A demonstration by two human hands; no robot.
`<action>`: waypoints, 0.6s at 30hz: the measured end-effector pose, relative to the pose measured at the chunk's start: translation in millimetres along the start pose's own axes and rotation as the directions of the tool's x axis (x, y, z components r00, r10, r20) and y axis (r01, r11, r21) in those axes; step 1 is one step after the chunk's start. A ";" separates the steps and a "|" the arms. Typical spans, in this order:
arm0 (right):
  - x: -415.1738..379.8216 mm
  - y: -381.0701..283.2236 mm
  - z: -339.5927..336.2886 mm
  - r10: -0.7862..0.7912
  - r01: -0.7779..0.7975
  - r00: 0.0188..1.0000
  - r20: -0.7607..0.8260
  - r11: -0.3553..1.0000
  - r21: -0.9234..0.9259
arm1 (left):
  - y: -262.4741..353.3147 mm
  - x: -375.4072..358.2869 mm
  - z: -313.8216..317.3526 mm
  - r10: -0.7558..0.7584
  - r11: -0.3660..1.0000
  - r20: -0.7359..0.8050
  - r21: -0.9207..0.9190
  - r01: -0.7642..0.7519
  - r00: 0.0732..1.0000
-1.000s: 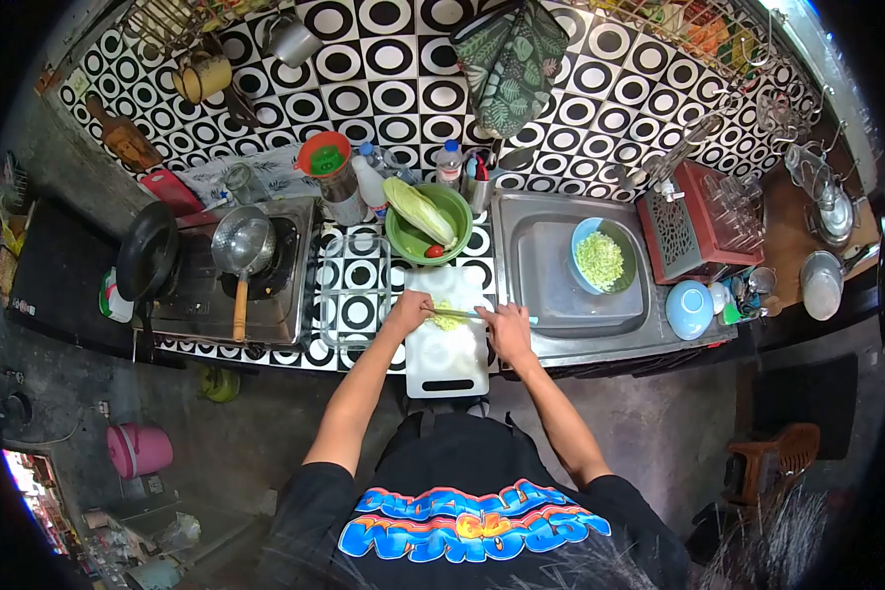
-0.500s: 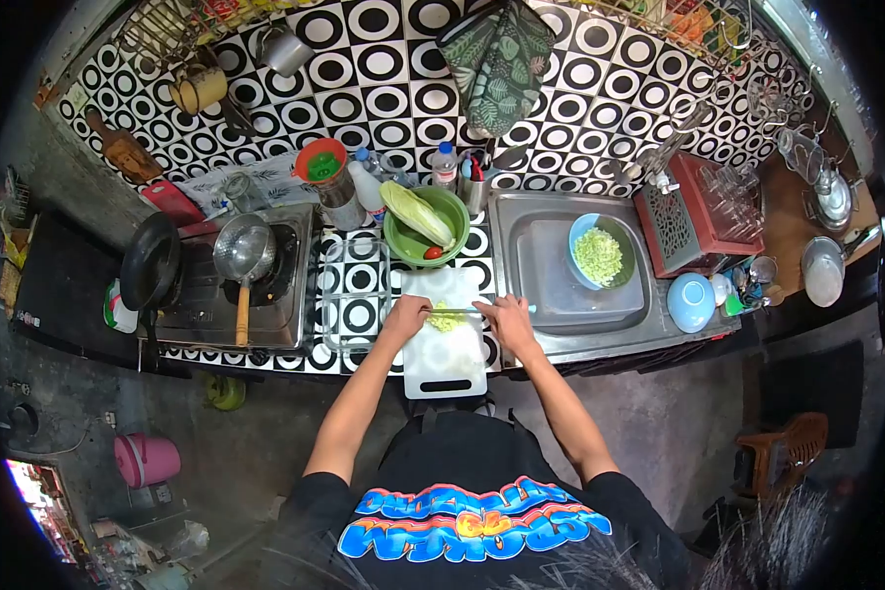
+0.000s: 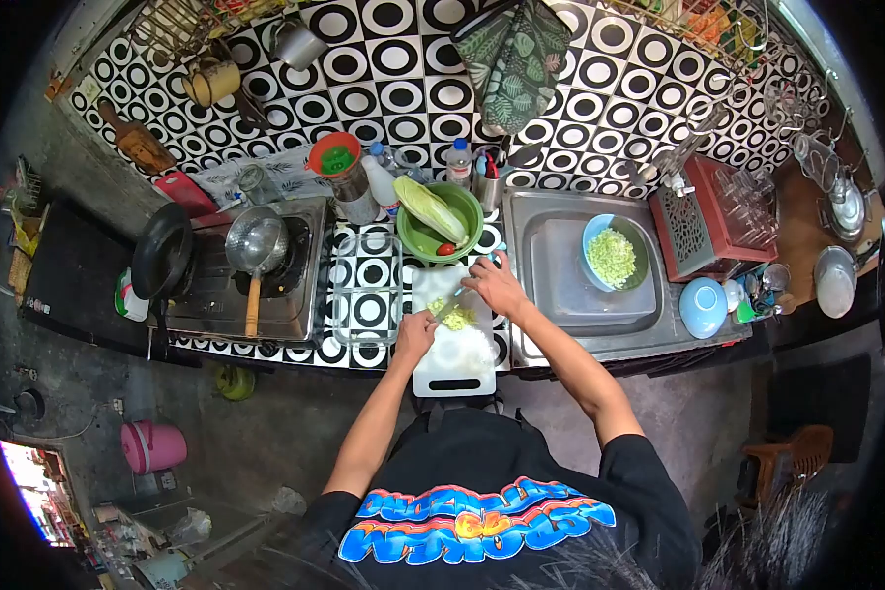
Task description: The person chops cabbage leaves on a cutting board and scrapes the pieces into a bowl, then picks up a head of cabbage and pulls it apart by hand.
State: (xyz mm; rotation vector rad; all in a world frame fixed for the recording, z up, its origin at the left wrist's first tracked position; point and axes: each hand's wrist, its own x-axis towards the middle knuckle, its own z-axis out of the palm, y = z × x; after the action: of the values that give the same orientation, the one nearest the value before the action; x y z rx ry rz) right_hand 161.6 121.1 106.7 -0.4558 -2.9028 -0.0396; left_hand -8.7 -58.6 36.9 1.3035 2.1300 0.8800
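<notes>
My right hand (image 3: 496,283) is closed round the light-blue handle of a knife (image 3: 449,306). The blade slants down to the left over a white cutting board (image 3: 454,357). At the tip end, my left hand (image 3: 416,335) has its fingers pinched on the blade. Finely chopped pale green vegetable (image 3: 459,320) lies on the board beneath and beside the blade. Just beyond the board, a green bowl (image 3: 410,242) holds a whole napa cabbage (image 3: 431,210) and a small red tomato (image 3: 446,250).
A bowl (image 3: 592,222) of chopped vegetable stands in the steel sink (image 3: 560,339) at right. Left of the board sit a clear glass tray (image 3: 366,337) and a stove (image 3: 206,320) with a pan (image 3: 257,239) and a black wok (image 3: 164,251). Bottles (image 3: 459,159) line the back.
The knife has turned from lying nearly level to slanting, its handle end now farther from me. My right hand has moved up and inward; my left stays by the tip.
</notes>
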 end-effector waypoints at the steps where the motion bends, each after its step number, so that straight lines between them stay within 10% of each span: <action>1: 1.0 1.6 4.1 -0.003 0.003 1.000 -0.018 1.000 0.003 | 2.0 -0.2 0.7 -0.009 1.000 -0.003 0.011 0.009 1.000; 18: 7.5 6.3 30.8 0.055 -0.056 0.998 0.011 0.995 0.078 | -1.3 9.1 5.7 -0.012 1.000 -0.025 0.028 0.012 1.000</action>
State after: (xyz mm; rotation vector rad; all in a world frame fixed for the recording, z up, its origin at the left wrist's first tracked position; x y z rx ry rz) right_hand 150.5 131.1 78.0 -0.5234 -2.8861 0.0846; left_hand -9.3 -49.3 31.4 1.2990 2.1741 0.8683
